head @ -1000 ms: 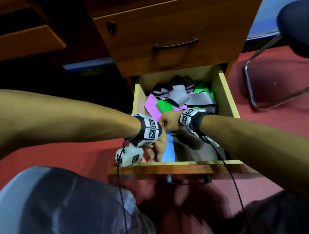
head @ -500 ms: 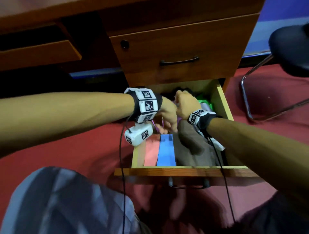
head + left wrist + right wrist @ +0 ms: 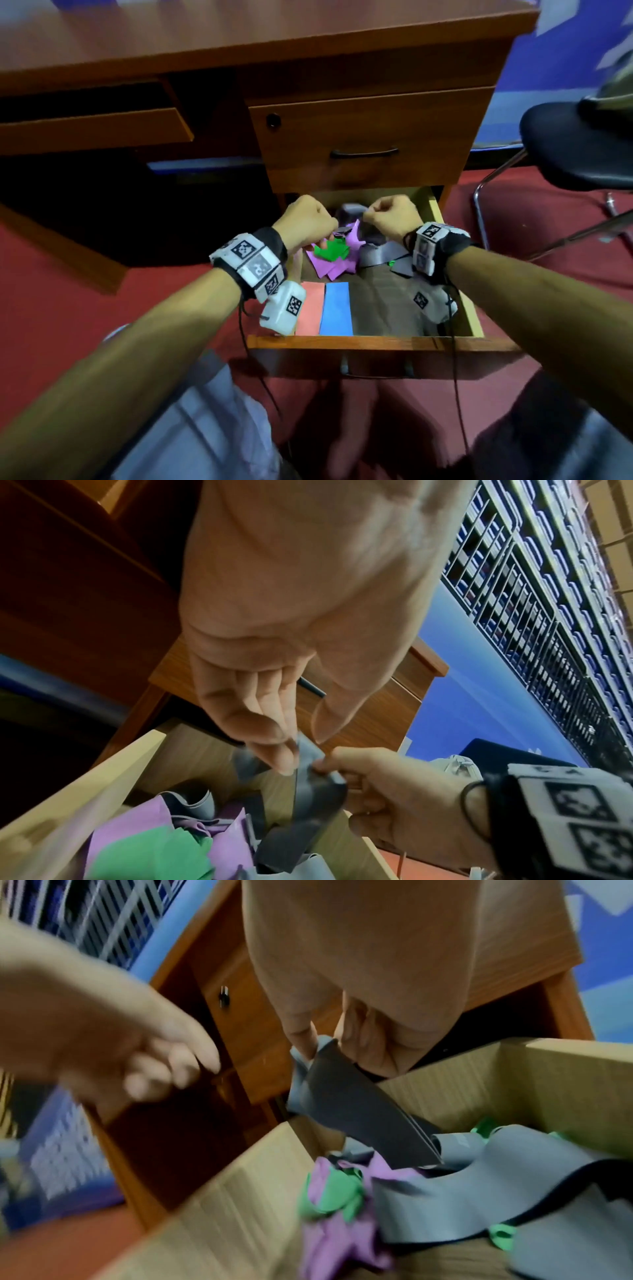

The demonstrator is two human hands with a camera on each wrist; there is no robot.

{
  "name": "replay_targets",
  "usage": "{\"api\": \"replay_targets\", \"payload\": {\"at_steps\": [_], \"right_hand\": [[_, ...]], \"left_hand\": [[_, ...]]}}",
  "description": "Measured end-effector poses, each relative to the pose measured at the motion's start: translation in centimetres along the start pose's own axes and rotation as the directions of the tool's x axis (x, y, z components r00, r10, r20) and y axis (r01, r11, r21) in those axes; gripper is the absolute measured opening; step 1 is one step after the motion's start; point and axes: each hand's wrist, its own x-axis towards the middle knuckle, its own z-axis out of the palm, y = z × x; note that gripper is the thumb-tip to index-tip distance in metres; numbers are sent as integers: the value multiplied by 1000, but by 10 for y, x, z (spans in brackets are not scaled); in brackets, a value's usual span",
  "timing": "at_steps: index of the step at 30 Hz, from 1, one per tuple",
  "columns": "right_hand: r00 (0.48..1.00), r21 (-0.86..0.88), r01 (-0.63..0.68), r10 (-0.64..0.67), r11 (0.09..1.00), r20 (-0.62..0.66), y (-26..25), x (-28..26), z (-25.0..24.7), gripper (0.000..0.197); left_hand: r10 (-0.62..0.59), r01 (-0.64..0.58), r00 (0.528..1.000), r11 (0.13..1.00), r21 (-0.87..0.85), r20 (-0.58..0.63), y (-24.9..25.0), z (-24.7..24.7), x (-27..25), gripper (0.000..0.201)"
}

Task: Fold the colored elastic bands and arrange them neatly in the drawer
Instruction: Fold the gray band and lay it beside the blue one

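The lower drawer [image 3: 376, 342] stands pulled out. A salmon band [image 3: 310, 308] and a blue band [image 3: 337, 308] lie folded flat side by side at its front left. Purple bands [image 3: 329, 267], a green band [image 3: 330, 251] and grey bands [image 3: 380, 255] lie tangled at the back. Over that pile my right hand [image 3: 368, 214] pinches a dark grey band [image 3: 359, 1110] between thumb and fingers, and the band hangs down into the drawer. My left hand [image 3: 325, 234] pinches the same band's [image 3: 318, 791] upper end, beside the right hand [image 3: 325, 764].
A closed upper drawer [image 3: 366, 144] overhangs the back of the open one. A black chair [image 3: 575, 147] on a metal frame stands at the right on the red carpet [image 3: 68, 308]. My knees are just in front of the drawer. Bare drawer floor [image 3: 387, 308] lies right of the blue band.
Both hands moved from the drawer's middle to the pile at its back. They were close together half a second ago and now stand apart, holding up a grey band.
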Motion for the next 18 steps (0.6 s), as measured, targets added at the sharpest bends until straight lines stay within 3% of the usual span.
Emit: {"api": "replay_targets", "payload": {"at_steps": [4,6,9,11,12,16,18], "right_hand": [[1000,390,-2,-4,921,14,-24,-32,-30,13],[996,506,0,-43,862,73,-28,-48,-39,8],[987,513,25,-104,858,125,-28,-69,-45,6],[980,447,68,-143,892,137,-29,-75,-46,5],[975,415,89,-165,905,151,-29,-75,-46,7],[953,360,186,-256,914,158,-24,-67,-45,15],[949,283,214,-268,935,167,-16,-63,-44,20]], "left_hand": [[79,-80,995,997,-14,-57,1,12,-9,18],[95,-97,994,994,-54,-46,3,17,-14,35],[21,-7,999,952,-306,43,12,16,-11,62],[-52,96,994,842,-531,98,19,15,-4,89],[-74,122,992,779,-615,104,20,14,1,94],[29,-64,998,716,-695,-63,24,18,15,39],[57,-146,986,749,-646,-157,27,17,18,33]]}}
